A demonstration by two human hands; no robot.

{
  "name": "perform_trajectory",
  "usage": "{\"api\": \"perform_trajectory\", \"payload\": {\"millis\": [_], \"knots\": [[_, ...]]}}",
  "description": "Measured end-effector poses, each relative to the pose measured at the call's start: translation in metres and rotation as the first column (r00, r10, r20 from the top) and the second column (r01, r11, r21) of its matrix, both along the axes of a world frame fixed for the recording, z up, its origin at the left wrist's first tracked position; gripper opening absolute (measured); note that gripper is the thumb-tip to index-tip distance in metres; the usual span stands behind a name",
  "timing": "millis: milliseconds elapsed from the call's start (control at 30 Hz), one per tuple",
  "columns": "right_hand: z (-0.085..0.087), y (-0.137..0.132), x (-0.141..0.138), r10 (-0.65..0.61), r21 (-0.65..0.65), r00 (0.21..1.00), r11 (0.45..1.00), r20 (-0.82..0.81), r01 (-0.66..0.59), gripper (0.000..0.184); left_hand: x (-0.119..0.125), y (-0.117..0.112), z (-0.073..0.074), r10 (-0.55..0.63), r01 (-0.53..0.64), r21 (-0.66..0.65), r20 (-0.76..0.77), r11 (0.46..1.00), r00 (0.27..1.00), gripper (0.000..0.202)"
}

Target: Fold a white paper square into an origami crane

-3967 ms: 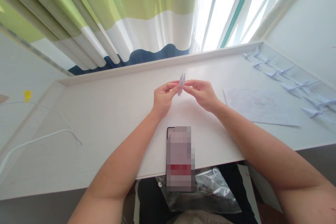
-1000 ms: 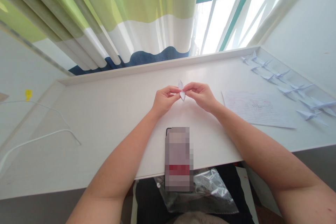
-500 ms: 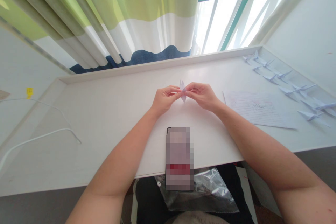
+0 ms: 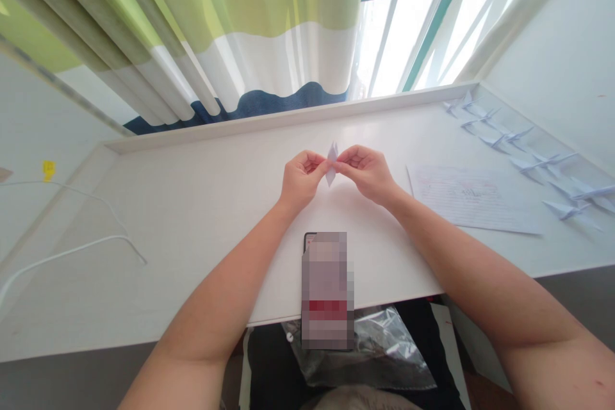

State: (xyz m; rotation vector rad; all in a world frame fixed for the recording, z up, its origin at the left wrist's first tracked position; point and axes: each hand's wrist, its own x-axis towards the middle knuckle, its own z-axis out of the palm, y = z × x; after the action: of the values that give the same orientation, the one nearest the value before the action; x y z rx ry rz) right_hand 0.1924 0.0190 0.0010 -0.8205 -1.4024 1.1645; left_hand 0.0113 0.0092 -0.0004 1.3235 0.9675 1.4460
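Both hands meet above the middle of the white desk [image 4: 192, 205]. Between them stands a small folded piece of pale paper [image 4: 331, 162], upright, with a pointed tip above and below the fingers. My left hand [image 4: 300, 180] pinches its left side with thumb and fingertips. My right hand [image 4: 366, 172] pinches its right side in the same way. The paper is held a little above the desk surface.
A phone [image 4: 327, 291] lies at the desk's near edge, just below my hands. A written sheet [image 4: 468, 198] lies to the right, with several folded paper cranes [image 4: 528, 160] in a row beyond it. A white cable [image 4: 72, 250] runs at the left. A plastic bag [image 4: 379, 346] lies under the desk.
The folded paper stayed pinched between both hands. It dipped slightly lower a second ago and has come back up a little. Its tips shifted as the fingers worked it.
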Motion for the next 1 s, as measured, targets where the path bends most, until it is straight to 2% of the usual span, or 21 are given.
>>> {"api": "perform_trajectory", "payload": {"millis": [200, 400, 633, 867, 1000], "knots": [[0.0029, -0.0018, 0.0002, -0.013, -0.018, 1.000, 1.000, 0.005, 0.013, 0.050, -0.0023, 0.0004, -0.0011, -0.016, 0.015, -0.013, -0.016, 1.000, 1.000, 0.044], [0.0003, 0.0021, 0.0016, -0.034, -0.025, 0.999, 0.999, -0.016, 0.033, 0.046, -0.0035, 0.0019, -0.0057, -0.017, 0.019, 0.030, -0.051, 0.999, 0.999, 0.035], [0.0022, 0.0006, 0.0016, -0.007, -0.027, 0.999, 1.000, -0.035, 0.006, 0.038, -0.0031, 0.0032, -0.0079, -0.032, 0.035, 0.062, -0.047, 0.997, 0.998, 0.036], [-0.0001, 0.0018, 0.0007, -0.024, -0.058, 0.998, 0.998, -0.059, 0.021, 0.052, -0.0031, 0.0011, -0.0048, 0.019, -0.017, 0.037, -0.046, 0.999, 0.999, 0.034], [-0.0006, 0.0024, 0.0013, 0.001, -0.059, 0.999, 0.998, -0.036, -0.003, 0.056, -0.0039, 0.0012, -0.0046, -0.017, 0.016, -0.033, -0.018, 0.999, 1.000, 0.044]]}}
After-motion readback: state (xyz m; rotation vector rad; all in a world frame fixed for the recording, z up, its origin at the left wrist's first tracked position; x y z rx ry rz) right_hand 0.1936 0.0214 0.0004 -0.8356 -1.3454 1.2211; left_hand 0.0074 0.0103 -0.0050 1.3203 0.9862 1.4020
